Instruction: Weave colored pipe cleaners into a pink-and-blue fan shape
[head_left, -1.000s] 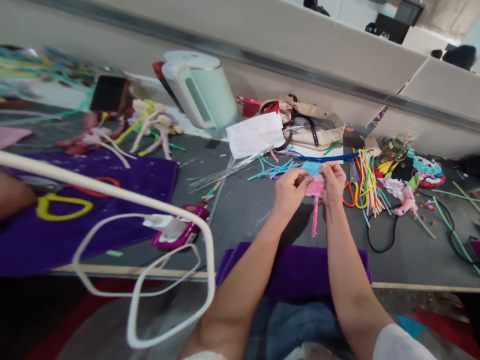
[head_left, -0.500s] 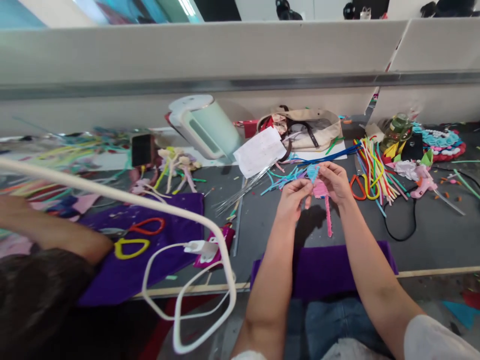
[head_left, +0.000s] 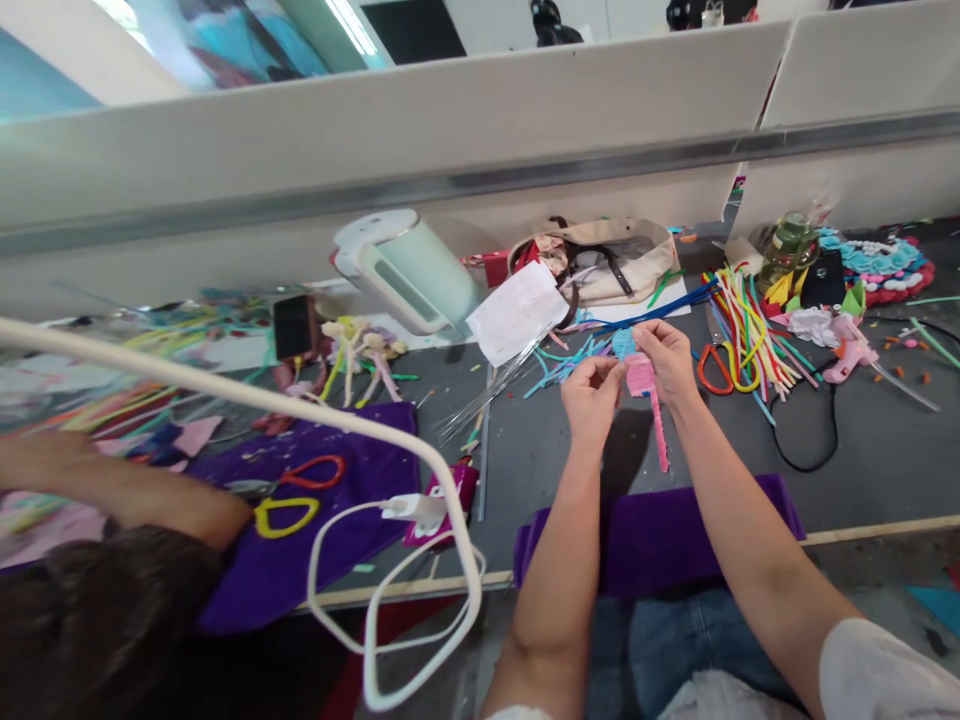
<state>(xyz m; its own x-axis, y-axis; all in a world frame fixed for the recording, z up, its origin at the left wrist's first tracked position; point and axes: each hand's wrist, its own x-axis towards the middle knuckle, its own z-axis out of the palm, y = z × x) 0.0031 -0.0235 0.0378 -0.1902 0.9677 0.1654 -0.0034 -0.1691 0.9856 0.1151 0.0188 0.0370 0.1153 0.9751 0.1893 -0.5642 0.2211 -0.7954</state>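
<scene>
Beyond the folded purple cloth (head_left: 637, 550), I have the pink and blue piece (head_left: 640, 376) between my hands, its long stem pointing toward this cloth, my right hand (head_left: 670, 362) nearer and pinching it, my left hand (head_left: 589, 402) with fingertips pressed together at its left edge.

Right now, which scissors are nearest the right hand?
The scissors beside the bundle of coloured sticks, close to the right hand; the other pair lies on the left purple cloth.
</scene>
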